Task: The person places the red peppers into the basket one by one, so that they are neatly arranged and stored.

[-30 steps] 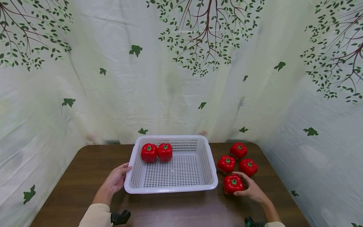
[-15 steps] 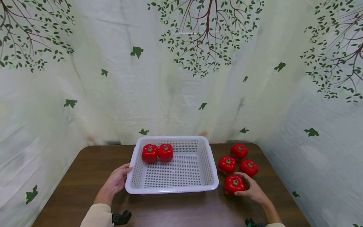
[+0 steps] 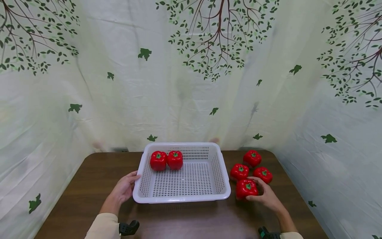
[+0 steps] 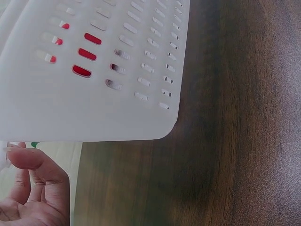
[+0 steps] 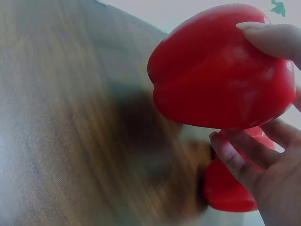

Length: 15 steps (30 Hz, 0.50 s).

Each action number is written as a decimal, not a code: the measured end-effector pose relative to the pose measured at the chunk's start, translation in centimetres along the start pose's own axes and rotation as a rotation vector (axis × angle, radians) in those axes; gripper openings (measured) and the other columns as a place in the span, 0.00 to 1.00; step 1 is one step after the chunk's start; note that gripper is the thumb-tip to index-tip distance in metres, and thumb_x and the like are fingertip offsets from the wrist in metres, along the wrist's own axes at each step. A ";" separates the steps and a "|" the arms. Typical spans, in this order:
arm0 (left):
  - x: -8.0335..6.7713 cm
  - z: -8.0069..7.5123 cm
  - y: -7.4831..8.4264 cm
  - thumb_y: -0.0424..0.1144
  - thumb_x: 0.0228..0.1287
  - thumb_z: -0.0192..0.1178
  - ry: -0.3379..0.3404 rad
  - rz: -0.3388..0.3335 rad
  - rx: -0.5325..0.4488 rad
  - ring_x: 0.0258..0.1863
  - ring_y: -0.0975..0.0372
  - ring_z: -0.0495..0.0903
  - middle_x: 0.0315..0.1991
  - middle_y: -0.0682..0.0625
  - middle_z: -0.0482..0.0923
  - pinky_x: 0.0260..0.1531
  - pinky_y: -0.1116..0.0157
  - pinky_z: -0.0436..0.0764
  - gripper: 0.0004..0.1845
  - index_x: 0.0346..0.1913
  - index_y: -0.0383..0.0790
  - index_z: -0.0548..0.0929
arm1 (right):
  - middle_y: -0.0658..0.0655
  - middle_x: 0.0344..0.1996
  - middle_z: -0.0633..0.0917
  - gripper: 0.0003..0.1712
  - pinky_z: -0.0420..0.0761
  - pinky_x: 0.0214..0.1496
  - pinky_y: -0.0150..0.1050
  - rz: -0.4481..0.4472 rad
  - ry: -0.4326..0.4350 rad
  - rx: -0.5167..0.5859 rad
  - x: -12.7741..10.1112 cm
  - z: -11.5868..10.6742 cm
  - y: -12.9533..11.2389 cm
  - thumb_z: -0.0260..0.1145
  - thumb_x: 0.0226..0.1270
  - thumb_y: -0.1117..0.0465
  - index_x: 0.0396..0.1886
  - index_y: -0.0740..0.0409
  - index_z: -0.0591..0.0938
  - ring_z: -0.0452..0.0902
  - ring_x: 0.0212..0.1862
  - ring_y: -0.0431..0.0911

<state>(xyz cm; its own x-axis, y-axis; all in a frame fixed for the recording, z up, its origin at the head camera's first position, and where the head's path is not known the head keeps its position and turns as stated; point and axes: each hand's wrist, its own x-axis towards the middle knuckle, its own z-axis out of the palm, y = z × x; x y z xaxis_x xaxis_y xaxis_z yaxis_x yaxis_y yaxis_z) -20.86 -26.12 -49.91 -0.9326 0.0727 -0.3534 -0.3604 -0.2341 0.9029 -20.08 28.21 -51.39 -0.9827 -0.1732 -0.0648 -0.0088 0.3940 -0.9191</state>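
Note:
A red bell pepper [image 3: 246, 189] with a green stem is held in my right hand [image 3: 267, 196], thumb on the near side and fingers round its far side. In the right wrist view this bell pepper [image 5: 221, 70] hangs over the table with a dark shadow below. My left hand [image 3: 124, 188] grips the left rim of a white perforated plastic basket [image 3: 182, 200]. The left wrist view shows the basket's slotted wall [image 4: 94, 103] and my bent thumb and fingers by its edge. Inside the basket, two red bell peppers [image 3: 166, 161] sit side by side at the back left.
Three more red bell peppers [image 3: 239, 171] stand on the brown wooden table [image 3: 179, 220], right of the basket and just beyond my right hand. A pale curtain [image 3: 179, 99] printed with leaves and branches hangs behind and beside the table.
My right hand has raised the bell pepper slightly and shifted it toward the other peppers, so it now overlaps one in the head view. My left hand and the basket stay in place.

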 end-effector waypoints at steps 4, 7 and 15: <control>0.1 0.1 0.0 0.42 0.73 0.52 0.004 -0.003 0.004 0.46 0.57 0.81 0.45 0.53 0.80 0.51 0.49 0.78 0.21 0.64 0.39 0.67 | 0.66 0.62 0.70 0.42 0.78 0.53 0.53 0.018 0.011 0.009 0.0 0.0 -0.6 0.75 0.54 0.60 0.67 0.59 0.65 0.66 0.61 0.61; 0.2 0.0 0.0 0.42 0.73 0.52 0.006 -0.007 0.008 0.46 0.57 0.80 0.45 0.53 0.80 0.51 0.49 0.78 0.22 0.65 0.38 0.66 | 0.66 0.62 0.70 0.42 0.78 0.54 0.54 0.029 0.020 0.013 0.1 0.1 -0.9 0.75 0.54 0.60 0.67 0.58 0.65 0.66 0.62 0.61; 0.2 0.0 0.0 0.42 0.73 0.52 0.003 -0.018 0.010 0.47 0.56 0.80 0.45 0.53 0.80 0.51 0.47 0.78 0.25 0.68 0.37 0.62 | 0.66 0.63 0.69 0.42 0.77 0.55 0.55 0.038 0.066 -0.001 0.3 0.4 -1.4 0.75 0.55 0.59 0.67 0.57 0.65 0.65 0.62 0.63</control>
<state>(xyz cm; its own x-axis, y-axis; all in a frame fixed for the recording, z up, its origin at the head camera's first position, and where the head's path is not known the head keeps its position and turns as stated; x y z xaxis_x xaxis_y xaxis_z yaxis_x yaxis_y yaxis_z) -21.04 -26.12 -50.02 -0.9261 0.0741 -0.3699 -0.3770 -0.2234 0.8989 -20.24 27.27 -50.31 -0.9925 -0.0979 -0.0736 0.0284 0.4000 -0.9161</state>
